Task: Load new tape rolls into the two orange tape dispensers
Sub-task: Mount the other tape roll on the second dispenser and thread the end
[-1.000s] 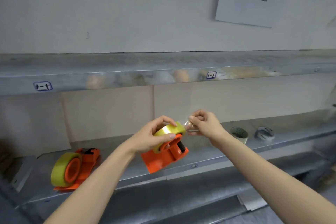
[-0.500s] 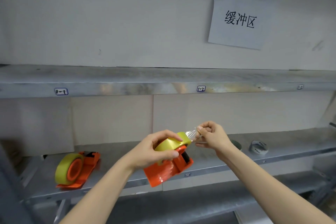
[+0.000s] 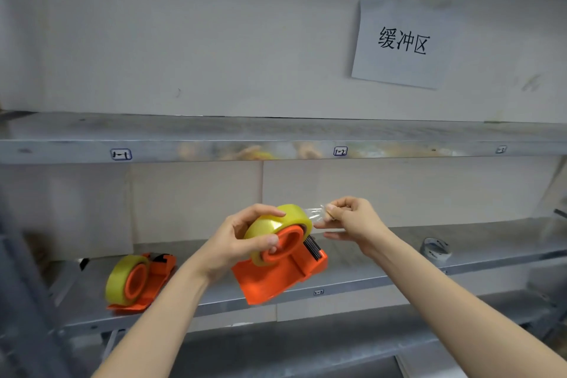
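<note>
Two hands are working one dispenser in front of the shelf. The left hand (image 3: 242,242) is clamping the yellow tape roll (image 3: 276,224), fingers over the top of the roll and thumb pressing on its side face, so the grip is closing on the roll and is holding the dispenser (image 3: 276,276) up off the shelf; this is probably keeping the roll from spinning freely. The right hand (image 3: 352,221) is pinching the loose tape end (image 3: 316,213) between thumb and forefinger, drawing it outward above the black toothed cutter (image 3: 313,247), likely to lay it across that edge.

The film is looking thin, clear and crinkled where it is leaving the roll. The roll is glossy and translucent, and it is sitting on a smooth orange plastic hub. The dispenser body is rigid moulded plastic with a flat base.

Further out, the second dispenser (image 3: 144,282) is resting on the metal shelf (image 3: 368,273) at left, already carrying a yellow roll. A small pale roll (image 3: 435,250) is lying on the shelf at right.
</note>
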Demonstrator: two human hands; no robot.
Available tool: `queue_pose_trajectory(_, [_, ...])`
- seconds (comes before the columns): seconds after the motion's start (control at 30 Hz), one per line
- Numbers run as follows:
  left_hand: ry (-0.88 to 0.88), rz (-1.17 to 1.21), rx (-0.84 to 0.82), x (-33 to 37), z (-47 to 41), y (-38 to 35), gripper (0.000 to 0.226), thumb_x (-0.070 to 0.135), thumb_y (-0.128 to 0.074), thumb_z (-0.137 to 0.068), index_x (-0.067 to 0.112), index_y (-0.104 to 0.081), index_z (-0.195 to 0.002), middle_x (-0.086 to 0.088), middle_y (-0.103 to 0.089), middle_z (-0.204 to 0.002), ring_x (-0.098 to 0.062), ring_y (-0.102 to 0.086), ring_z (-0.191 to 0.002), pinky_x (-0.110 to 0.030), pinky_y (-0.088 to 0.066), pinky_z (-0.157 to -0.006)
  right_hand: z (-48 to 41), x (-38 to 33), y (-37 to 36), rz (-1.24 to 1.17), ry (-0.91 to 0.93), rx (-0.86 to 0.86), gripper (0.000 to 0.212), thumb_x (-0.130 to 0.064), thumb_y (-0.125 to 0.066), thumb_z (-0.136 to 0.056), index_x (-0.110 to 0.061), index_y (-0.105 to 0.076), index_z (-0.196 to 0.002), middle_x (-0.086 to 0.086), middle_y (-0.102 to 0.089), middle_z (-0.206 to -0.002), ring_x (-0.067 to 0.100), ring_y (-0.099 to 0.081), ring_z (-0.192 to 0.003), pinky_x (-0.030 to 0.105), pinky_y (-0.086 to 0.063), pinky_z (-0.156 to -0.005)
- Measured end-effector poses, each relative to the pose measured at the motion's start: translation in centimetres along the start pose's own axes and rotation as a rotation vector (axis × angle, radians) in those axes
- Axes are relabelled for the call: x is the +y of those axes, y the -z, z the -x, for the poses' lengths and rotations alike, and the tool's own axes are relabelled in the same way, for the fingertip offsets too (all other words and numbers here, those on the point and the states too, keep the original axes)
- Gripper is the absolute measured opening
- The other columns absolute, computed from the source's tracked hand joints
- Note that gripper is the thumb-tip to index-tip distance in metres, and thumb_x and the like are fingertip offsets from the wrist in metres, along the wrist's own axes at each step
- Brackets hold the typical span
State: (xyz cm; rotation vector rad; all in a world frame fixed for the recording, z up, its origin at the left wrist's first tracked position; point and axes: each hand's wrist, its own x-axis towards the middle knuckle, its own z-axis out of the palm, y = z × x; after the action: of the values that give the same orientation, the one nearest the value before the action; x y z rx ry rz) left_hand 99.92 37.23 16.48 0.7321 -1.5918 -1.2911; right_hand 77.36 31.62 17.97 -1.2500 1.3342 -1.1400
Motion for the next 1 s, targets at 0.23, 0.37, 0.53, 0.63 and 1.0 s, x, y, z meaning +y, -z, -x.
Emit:
queue_pose_trajectory(0.23, [-0.026,0.142,0.007,-0.6,0.3,4.3,0.049,0.048,-0.091,-0.042,0.032,-0.071,-0.084,0.002,-0.064,-0.064,-0.010,-0.061,-0.058,-0.018,-0.050,-0.056,-1.5,-0.8,-2.8,-0.050,-0.029,-0.027,0.010,-0.011,-0.047,-0.097,-0.008,-0.049,-0.087,0.010,-0.056,-0.075,0.018,-0.070,-0.081,0.048,-0.058,-0.070])
queue_pose_trajectory(0.37, [-0.041,0.235,0.013,-0.7,-0.4,6.5,0.046,0.044,-0.093,-0.038,0.030,-0.070,-0.075,0.002,-0.061,-0.061,-0.010,-0.060,-0.054,-0.018,-0.049,-0.052,-2.5,-0.8,-5.2,-0.134,-0.121,-0.112,0.017,-0.011,-0.042,-0.099,-0.012,-0.047,-0.083,0.019,-0.058,-0.098,0.013,-0.068,-0.087,0.057,-0.051,-0.076])
queue_pose_trajectory(0.53, [-0.037,0.278,-0.021,-1.6,-1.1,9.0,0.044,0.040,-0.094,-0.038,0.028,-0.067,-0.070,0.002,-0.061,-0.063,-0.012,-0.061,-0.054,-0.019,-0.049,-0.051,-3.9,-0.7,-6.7,-0.209,-0.175,-0.142,0.020,-0.010,-0.043,-0.098,-0.014,-0.047,-0.079,0.016,-0.054,-0.099,0.008,-0.070,-0.076,0.070,-0.041,-0.088])
queue_pose_trajectory(0.63, [-0.035,0.271,-0.050,-2.4,-1.7,10.0,0.042,0.038,-0.093,-0.044,0.027,-0.067,-0.076,0.002,-0.062,-0.069,-0.013,-0.062,-0.058,-0.020,-0.051,-0.056,-4.7,-0.6,-7.3,-0.203,-0.173,-0.098,0.018,-0.009,-0.044,-0.098,-0.013,-0.047,-0.081,0.011,-0.056,-0.086,0.009,-0.068,-0.076,0.066,-0.043,-0.086])
queue_pose_trajectory(1.0, [0.231,-0.051,-0.316,-5.4,-1.5,13.6,0.063,0.001,-0.074,-0.073,0.009,-0.050,-0.130,-0.011,-0.062,-0.125,-0.021,-0.058,-0.113,-0.032,-0.048,-0.097,-5.3,0.3,-8.1,0.034,0.113,0.052,0.013,-0.009,-0.046,-0.096,-0.014,-0.050,-0.085,0.008,-0.059,-0.072,0.018,-0.061,-0.079,0.035,-0.052,-0.064])
